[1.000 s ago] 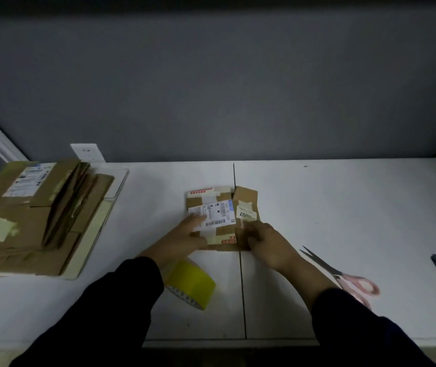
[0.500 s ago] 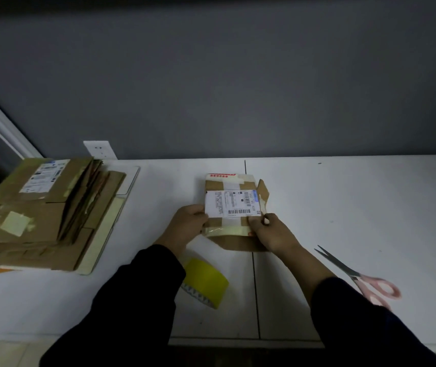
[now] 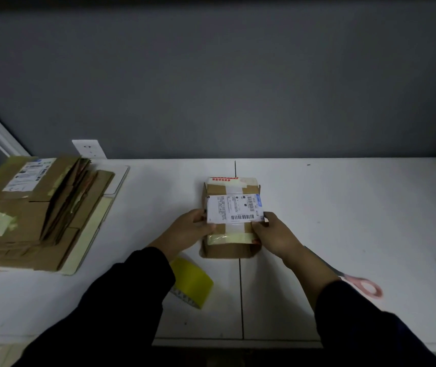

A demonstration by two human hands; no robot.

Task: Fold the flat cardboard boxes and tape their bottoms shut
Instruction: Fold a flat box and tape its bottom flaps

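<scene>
- one box [image 3: 231, 221], sides clasped by left grip [image 3: 190, 231] and right grip [image 3: 275, 234]
- one tape roll [image 3: 195, 283], one scissors [image 3: 365, 287], one flat-box stack [image 3: 34, 207] on table [image 3: 344, 207]

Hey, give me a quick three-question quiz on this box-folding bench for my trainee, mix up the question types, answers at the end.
1. True or false: the yellow tape roll lies on the table by the left sleeve.
2. What do the left hand and right hand grip? A. a knife B. the labelled box C. a marker
3. Fill in: the pink-handled scissors lie to the box's ____.

Key: 1 true; 2 B; 3 right.
</scene>
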